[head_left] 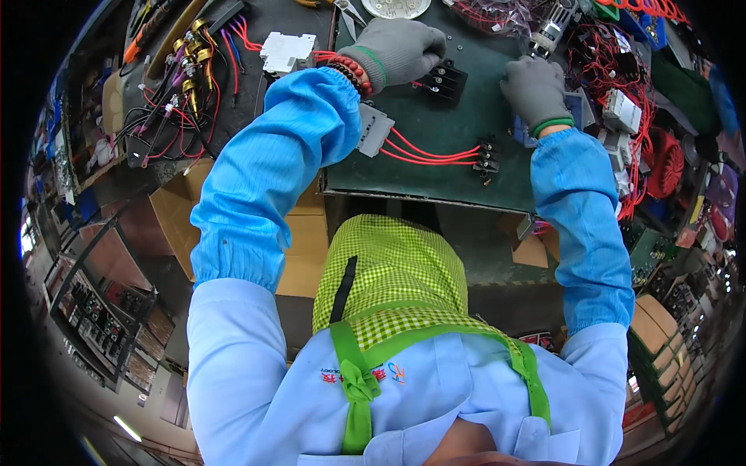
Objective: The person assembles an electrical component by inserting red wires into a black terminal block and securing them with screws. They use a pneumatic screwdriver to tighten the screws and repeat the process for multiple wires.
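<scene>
My left hand (400, 53), in a grey glove, lies over red wires (322, 56) with its fingers curled; what they grip is hidden. The wires run from a white breaker-like module (288, 53) toward a black terminal block (443, 82) just right of this hand. My right hand (536, 92), also gloved, has curled fingers beside the lower end of a clear-and-metal powered screwdriver (550, 33). Whether it grips anything I cannot make out. Nearer me, a second grey-white module (374, 130) is joined by red wires (431, 157) to a small black terminal block (487, 157).
A blue bin (522, 130) sits beside my right wrist. Red-wired parts (610, 66) crowd the right side, with white modules (622, 111). Brass-coloured parts with wires (190, 70) lie left. Pliers (350, 15) and a round white plate (396, 6) are at the back.
</scene>
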`<act>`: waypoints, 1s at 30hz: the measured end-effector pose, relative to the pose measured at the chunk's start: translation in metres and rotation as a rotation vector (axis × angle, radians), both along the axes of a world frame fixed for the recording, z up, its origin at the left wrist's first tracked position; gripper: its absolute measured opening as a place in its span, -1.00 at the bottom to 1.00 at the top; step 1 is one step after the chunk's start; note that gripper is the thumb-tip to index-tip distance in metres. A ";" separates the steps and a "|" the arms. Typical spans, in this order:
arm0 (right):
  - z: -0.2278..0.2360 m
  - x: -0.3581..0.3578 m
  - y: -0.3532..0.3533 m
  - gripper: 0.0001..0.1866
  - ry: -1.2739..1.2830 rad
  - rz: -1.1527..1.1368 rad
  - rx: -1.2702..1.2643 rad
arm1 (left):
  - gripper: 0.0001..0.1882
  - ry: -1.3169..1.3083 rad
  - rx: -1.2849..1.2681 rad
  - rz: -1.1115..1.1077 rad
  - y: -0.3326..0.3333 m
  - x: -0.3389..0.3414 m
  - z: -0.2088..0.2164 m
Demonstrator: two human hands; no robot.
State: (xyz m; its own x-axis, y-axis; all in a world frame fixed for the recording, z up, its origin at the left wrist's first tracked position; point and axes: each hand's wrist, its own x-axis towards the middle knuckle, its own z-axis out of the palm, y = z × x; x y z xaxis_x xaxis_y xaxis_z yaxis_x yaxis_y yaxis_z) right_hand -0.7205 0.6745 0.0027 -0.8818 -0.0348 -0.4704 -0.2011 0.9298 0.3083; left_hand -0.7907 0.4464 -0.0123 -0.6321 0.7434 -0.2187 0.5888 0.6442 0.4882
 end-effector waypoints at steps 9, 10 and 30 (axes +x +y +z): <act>-0.017 0.012 -0.016 -0.78 0.071 0.082 0.047 | -0.80 -0.030 0.313 0.147 -0.028 0.029 0.004; -0.020 0.012 -0.013 -0.79 0.077 0.107 0.029 | -0.81 -0.106 0.246 0.170 -0.028 0.036 0.001; -0.029 0.007 -0.043 -0.83 0.243 0.028 -0.923 | -0.76 0.285 -0.103 0.170 -0.011 0.057 -0.011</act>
State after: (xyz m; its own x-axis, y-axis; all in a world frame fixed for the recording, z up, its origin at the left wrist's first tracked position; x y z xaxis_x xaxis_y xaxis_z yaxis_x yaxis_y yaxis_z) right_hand -0.7138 0.6317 -0.0259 -0.9451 -0.3228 -0.0509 -0.2537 0.8228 -0.5086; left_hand -0.7336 0.4351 -0.0238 -0.7917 0.6052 -0.0838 0.5719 0.7823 0.2470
